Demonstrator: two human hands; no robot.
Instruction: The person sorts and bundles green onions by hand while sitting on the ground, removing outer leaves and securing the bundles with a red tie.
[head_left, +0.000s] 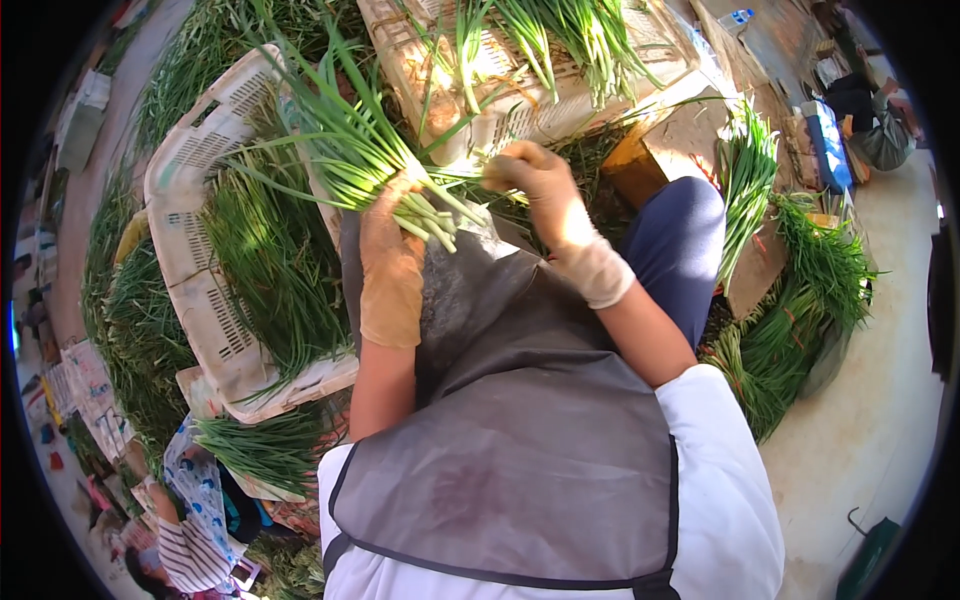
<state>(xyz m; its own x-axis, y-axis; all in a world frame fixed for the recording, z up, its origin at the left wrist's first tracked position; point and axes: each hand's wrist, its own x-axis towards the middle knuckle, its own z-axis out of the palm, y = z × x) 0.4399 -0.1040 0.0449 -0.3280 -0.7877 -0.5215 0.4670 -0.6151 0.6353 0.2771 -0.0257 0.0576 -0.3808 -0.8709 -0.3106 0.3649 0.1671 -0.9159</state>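
Observation:
Thin, soiled gloves cover both of my hands. My left hand (390, 232) grips a bunch of green garlic chives or similar long leafy greens (360, 154), with the pale stem ends pointing down to the right over my dark apron. Just right of the bunch, my right hand (532, 180) is raised with fingers bent; a few thin stems lie by its fingertips, and whether it pinches them is blurred. More loose greens (600, 60) lie on an upturned-looking white plastic crate (517, 120) ahead of me.
At the left a white plastic crate (176, 217) holds long greens (270, 247). Tied bundles (795, 322) lie at the right, near a cardboard box (667, 150). A person in a striped top (191, 551) is at the lower left, another person (885, 127) at the upper right.

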